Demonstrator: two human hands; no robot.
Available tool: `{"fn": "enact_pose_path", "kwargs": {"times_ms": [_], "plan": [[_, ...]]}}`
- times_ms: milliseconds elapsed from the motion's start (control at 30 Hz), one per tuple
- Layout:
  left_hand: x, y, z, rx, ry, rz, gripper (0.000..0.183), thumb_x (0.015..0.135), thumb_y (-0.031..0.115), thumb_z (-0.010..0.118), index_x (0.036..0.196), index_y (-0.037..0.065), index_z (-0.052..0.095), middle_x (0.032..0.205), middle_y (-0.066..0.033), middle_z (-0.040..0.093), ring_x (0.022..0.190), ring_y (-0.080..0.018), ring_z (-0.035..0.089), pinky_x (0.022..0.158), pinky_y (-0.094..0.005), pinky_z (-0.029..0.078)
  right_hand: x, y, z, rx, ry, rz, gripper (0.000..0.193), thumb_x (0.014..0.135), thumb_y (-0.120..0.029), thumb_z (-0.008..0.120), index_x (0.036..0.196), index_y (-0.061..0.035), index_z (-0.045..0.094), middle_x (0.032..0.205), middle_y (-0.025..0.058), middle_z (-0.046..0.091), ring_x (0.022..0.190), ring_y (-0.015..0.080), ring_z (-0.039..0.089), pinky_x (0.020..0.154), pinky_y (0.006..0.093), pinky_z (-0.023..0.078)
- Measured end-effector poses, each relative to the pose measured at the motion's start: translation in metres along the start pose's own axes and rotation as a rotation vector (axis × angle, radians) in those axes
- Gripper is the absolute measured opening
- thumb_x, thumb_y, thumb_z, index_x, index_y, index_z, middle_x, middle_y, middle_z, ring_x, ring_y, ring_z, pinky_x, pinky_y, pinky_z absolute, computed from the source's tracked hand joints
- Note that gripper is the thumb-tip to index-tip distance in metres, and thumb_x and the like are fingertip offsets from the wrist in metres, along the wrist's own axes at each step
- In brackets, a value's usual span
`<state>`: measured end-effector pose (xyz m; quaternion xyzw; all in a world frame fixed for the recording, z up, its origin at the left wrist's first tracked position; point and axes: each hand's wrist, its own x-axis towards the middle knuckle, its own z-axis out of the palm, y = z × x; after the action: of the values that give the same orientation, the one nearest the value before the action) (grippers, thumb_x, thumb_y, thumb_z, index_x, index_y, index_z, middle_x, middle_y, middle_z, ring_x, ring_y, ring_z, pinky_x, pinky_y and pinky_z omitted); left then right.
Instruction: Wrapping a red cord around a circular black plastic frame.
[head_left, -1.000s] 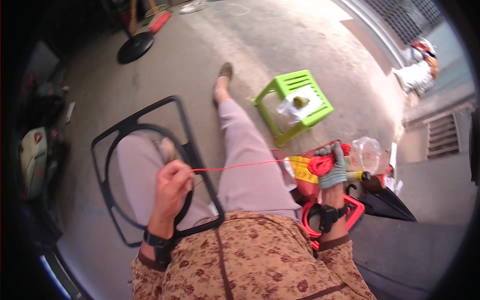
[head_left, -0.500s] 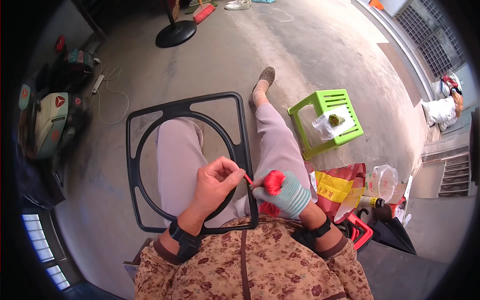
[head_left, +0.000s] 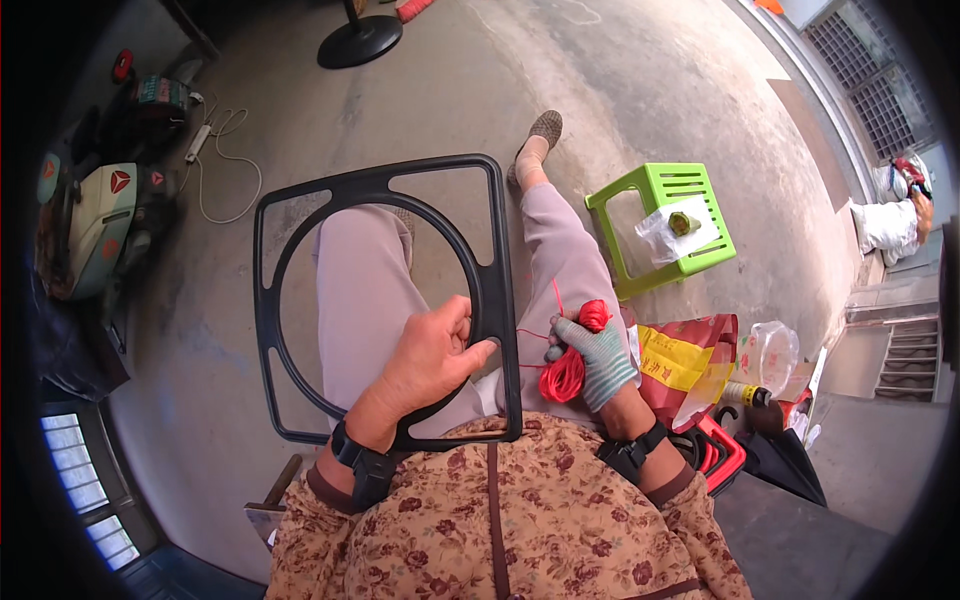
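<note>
A black plastic frame, square with a large ring inside, rests across my lap. My bare left hand is at its right bar, thumb lying over the bar and fingers curled inward; the fingertips are hidden. Just right of the frame, my right hand, in a grey-green striped glove, is closed around a bundle of red cord. Loops of the cord bulge out above and below the fingers. One loose strand sticks up from this hand, and thin strands run left to the frame's edge.
A green plastic stool stands ahead right, with a small green object on white plastic. Beside my right thigh lie a red-and-yellow bag and a clear plastic container. A scooter and a white power strip are at left.
My left hand has parted from the red strand it pinched and is at the frame's bar. My right hand has moved right with the cord bundle, showing more of its loops.
</note>
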<state>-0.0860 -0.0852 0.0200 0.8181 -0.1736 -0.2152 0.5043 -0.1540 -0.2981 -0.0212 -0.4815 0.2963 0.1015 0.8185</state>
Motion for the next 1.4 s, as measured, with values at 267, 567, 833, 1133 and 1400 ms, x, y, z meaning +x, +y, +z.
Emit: {"fn": "enact_pose_path", "kwargs": {"times_ms": [267, 567, 833, 1133, 1400], "plan": [[0.002, 0.003, -0.007, -0.092, -0.110, -0.034, 0.026, 0.079, 0.007, 0.069, 0.078, 0.001, 0.043, 0.064, 0.0030, 0.040, 0.058, -0.0049, 0.036, 0.050, -0.0221, 0.033, 0.004, 0.003, -0.003, 0.037, -0.028, 0.016, 0.016, 0.084, -0.013, 0.066, 0.091, -0.0029, 0.056, 0.071, 0.0045, 0.058, 0.061, 0.0149, 0.058, 0.057, 0.0272, 0.049], [-0.045, 0.072, -0.096, -0.452, 0.082, 0.103, 0.049, 0.085, 0.009, 0.062, 0.127, -0.007, 0.042, 0.068, -0.0017, 0.054, 0.052, -0.0085, 0.049, 0.045, -0.0218, 0.039, 0.014, 0.012, -0.021, 0.251, -0.002, -0.009, 0.017, 0.082, -0.014, 0.070, 0.091, -0.0047, 0.058, 0.074, 0.0054, 0.060, 0.061, 0.0171, 0.060, 0.057, 0.0285, 0.051], [-0.135, 0.030, -0.215, -1.724, 0.218, 1.004, 0.056, 0.102, 0.028, 0.026, 0.144, -0.005, 0.010, 0.079, -0.0065, 0.051, 0.038, -0.0078, 0.037, 0.026, -0.0221, 0.030, 0.002, -0.017, -0.013, 0.367, -0.247, -0.067, 0.031, 0.083, -0.016, 0.068, 0.106, 0.0010, 0.056, 0.101, 0.0108, 0.061, 0.092, 0.0200, 0.061, 0.076, 0.0317, 0.050], [-0.053, 0.035, -0.104, -1.376, 0.246, 0.356, 0.050, 0.103, 0.028, 0.027, 0.139, -0.007, 0.027, 0.059, -0.0034, 0.038, 0.036, -0.0068, 0.023, 0.027, -0.0200, 0.028, -0.043, -0.061, -0.017, 0.459, -0.656, -0.202, 0.048, 0.075, -0.020, 0.072, 0.111, -0.0028, 0.045, 0.131, 0.0215, 0.047, 0.118, 0.0323, 0.052, 0.099, 0.0429, 0.042], [-0.041, -0.108, -0.105, -0.765, -0.045, 0.232, 0.061, 0.089, 0.042, 0.059, 0.126, -0.004, 0.047, 0.082, -0.0131, 0.063, 0.056, -0.0141, 0.059, 0.045, -0.0228, 0.048, -0.029, -0.044, -0.003, 0.114, -0.517, -0.280, 0.011, 0.086, -0.007, 0.062, 0.094, -0.0033, 0.056, 0.121, 0.0186, 0.055, 0.106, 0.0253, 0.061, 0.095, 0.0361, 0.046]]}}
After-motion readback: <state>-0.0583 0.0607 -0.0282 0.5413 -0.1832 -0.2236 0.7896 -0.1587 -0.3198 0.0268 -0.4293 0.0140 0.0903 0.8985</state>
